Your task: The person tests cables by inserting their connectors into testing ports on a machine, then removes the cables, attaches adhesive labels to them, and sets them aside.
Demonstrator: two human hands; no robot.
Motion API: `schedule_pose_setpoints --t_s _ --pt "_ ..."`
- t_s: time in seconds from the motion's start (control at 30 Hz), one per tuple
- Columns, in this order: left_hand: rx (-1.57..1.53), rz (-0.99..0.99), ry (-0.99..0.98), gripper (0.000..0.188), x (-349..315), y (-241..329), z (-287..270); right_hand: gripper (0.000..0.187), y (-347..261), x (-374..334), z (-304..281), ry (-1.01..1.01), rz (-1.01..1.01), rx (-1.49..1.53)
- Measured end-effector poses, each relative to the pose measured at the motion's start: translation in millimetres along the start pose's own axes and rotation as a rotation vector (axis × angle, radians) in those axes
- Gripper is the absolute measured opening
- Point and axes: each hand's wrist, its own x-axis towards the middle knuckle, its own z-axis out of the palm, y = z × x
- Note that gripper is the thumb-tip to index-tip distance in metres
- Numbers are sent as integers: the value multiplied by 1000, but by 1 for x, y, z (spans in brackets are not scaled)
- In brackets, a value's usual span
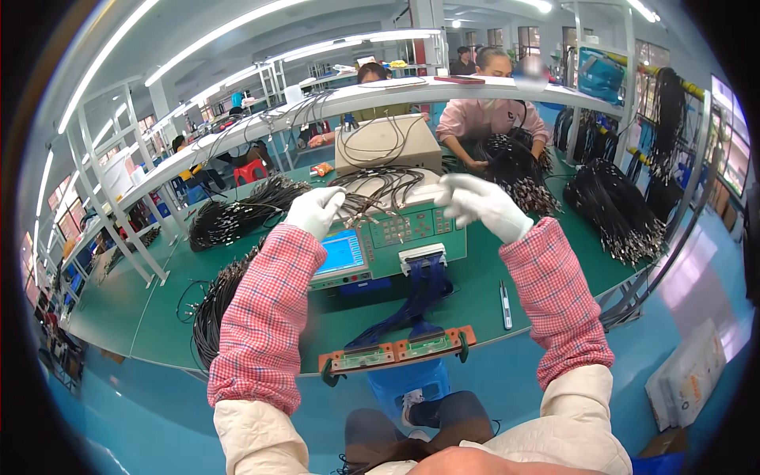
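Note:
My left hand (315, 212), in a white glove, is at the left end of a green test instrument (404, 229), above its lit blue screen (340, 252). Its fingertips are pressed together beside several black cables (388, 190) with metal ends, which lie on top of the instrument. What the fingers pinch is too small to make out. Over the instrument's right end, my right hand (487, 207), also gloved, has its fingers stretched leftward and slightly apart, a little blurred, with nothing visible in them. Dark blue ribbon cables (416, 305) run from the instrument to a connector fixture (396, 350) at the table's front edge.
Black cable bundles lie on the green table (483, 293): one at far left (245, 210), one at near left (214, 317), one at right (617, 210). A small pen-like tool (505, 305) lies right of the fixture. Behind stand a cardboard box (388, 144), a raised shelf (317, 107) and a co-worker (495, 119) handling cables.

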Motion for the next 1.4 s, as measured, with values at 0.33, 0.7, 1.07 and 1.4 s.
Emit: schedule_pose_setpoints --t_s 0.33,0.7,1.07,1.4 --pt "-62 -159 -101 34 -7 10 -48 36 0 0 -46 -220 134 -77" --pt "-548 -243 -40 26 -86 64 -6 68 65 97 -57 124 562 -1045" --pt "252 64 -712 71 -519 35 136 69 119 -305 94 -362 386 -391" --pt "-77 -161 -614 23 -476 89 122 71 151 -428 220 -116 185 -940"
